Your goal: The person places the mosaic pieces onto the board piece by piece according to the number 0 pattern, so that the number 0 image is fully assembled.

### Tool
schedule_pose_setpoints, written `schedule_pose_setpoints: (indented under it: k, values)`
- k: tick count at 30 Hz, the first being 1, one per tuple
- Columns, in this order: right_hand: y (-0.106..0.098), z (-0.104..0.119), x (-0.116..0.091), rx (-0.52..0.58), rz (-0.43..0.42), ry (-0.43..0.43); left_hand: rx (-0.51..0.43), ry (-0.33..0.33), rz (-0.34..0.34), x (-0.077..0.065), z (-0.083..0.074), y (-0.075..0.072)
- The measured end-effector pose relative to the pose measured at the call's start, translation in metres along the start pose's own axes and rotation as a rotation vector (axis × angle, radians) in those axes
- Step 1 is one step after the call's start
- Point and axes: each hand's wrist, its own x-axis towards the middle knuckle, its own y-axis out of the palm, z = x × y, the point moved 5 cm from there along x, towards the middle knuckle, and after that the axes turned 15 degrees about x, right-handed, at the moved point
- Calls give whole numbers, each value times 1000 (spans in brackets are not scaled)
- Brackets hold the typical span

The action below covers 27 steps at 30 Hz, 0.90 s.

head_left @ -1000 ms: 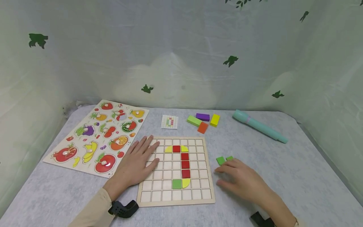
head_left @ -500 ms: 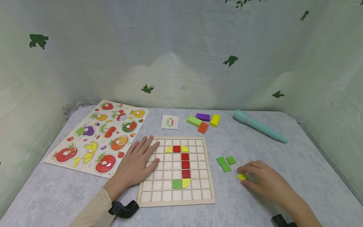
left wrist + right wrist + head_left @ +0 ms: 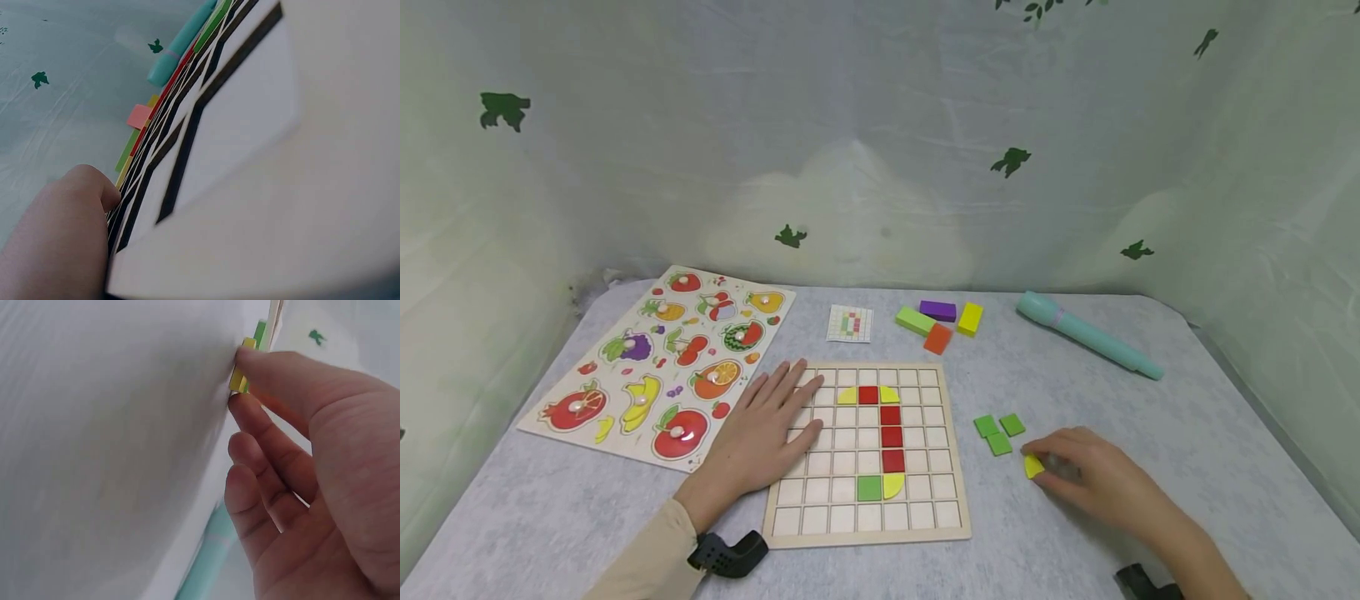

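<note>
My left hand (image 3: pixel 752 437) lies flat on the left side of a wooden grid board (image 3: pixel 868 542), fingers spread and straight. Red, yellow quarter-round and green tiles form a hook shape in the grid, with one green tile (image 3: pixel 868 487) at its lower end. Off the board's right side, my right hand (image 3: pixel 1097 479) pinches a small yellow tile (image 3: pixel 1033 467) between thumb and index finger, close over the table. In the right wrist view the yellow tile (image 3: pixel 240 372) shows edge-on, and the other fingers curl loosely. Three green tiles (image 3: pixel 999 443) lie between the board and this hand.
A fruit puzzle board (image 3: pixel 655 375) lies at the left, near my left hand. Behind the grid board are a small pattern card (image 3: pixel 850 323) and several coloured blocks, including an orange one (image 3: pixel 937 338). A teal tube-shaped object (image 3: pixel 1090 335) lies at the back right.
My right hand moved right from the green tiles, uncovering them, and came to a yellow tile. It now pinches that tile, which has shifted slightly left. The left hand stayed still.
</note>
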Motion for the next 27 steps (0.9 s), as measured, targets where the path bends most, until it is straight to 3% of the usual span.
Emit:
schedule_pose_setpoints:
  k: [8,16,27]
  values:
    - [15,14,11,68,100,6,-2,4,-21,-1,0,0]
    - [23,29,23,90,141,6,-11,5,-10,-1,2,3]
    - [43,68,57,173,223,-99,-13,6,-8,-1,1,3]
